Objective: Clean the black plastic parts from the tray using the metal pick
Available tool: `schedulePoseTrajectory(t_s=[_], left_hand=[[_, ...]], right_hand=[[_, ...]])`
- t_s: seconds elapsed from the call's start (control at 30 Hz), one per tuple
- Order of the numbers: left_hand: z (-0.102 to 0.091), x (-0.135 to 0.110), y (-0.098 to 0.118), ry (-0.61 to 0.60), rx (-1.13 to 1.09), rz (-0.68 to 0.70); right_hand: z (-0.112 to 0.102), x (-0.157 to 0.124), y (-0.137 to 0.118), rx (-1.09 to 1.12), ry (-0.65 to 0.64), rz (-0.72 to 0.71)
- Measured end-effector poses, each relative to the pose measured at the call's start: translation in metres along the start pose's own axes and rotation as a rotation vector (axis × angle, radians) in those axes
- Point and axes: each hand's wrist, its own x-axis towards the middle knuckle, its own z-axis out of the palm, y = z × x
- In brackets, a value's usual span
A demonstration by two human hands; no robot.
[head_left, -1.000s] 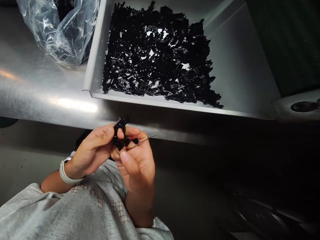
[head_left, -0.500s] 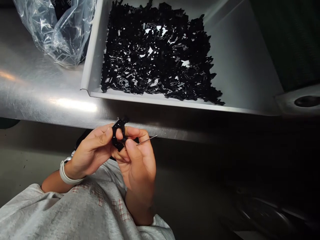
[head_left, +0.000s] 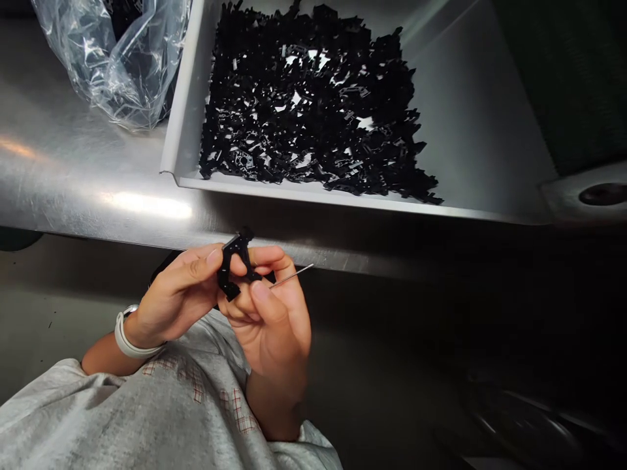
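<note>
You see a brushed, shiny metal desk (head_left: 73, 176), a matt metal tray (head_left: 470, 130) of black plastic parts (head_left: 313, 111), and a glossy clear plastic bag (head_left: 112, 59).

Bright glare on steel table (head_left: 142, 205), deep shadow lower right, sharp focus

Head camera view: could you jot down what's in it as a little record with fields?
Left hand: pinches a small black plastic part between thumb and forefinger
Right hand: holds a thin metal pin, thumb resting on the same part
Wrist: white wristband on the left arm
Tray: metal, on the steel table, beyond the hands
Tray contents: pile of black parts, heaped toward its left side
Beside tray: clear plastic bag, to its left, dark pieces inside
</note>
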Motion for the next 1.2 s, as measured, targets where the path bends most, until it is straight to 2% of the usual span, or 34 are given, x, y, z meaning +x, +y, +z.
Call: schedulePoseTrajectory(t_s=[0.17,0.4,0.53,0.73,0.93,1.0,1.2], left_hand=[[0.0,-0.003,0.0,0.038,0.035,0.097],[0.001,-0.004,-0.004,0.075,0.093,0.148],[-0.001,-0.003,-0.006,0.093,0.072,0.176],[-0.002,-0.004,-0.006,0.024,0.107,0.224],[-0.002,-0.005,-0.003,-0.079,0.11,0.207],[-0.004,-0.005,-0.003,-0.098,0.122,0.189],[-0.014,-0.004,-0.006,-0.143,0.253,0.177]], right_hand=[[0.001,0.004,-0.005,0.194,-0.149,-0.015],[0.0,0.006,0.002,0.205,-0.132,-0.045],[0.001,0.005,0.002,0.249,-0.181,-0.065],[0.006,0.0,-0.006,0.425,-0.202,0.052],[0.003,0.001,-0.003,0.409,-0.257,0.064],[0.001,0.001,-0.002,0.355,-0.235,0.056],[-0.003,-0.001,-0.006,0.002,0.019,-0.118]])
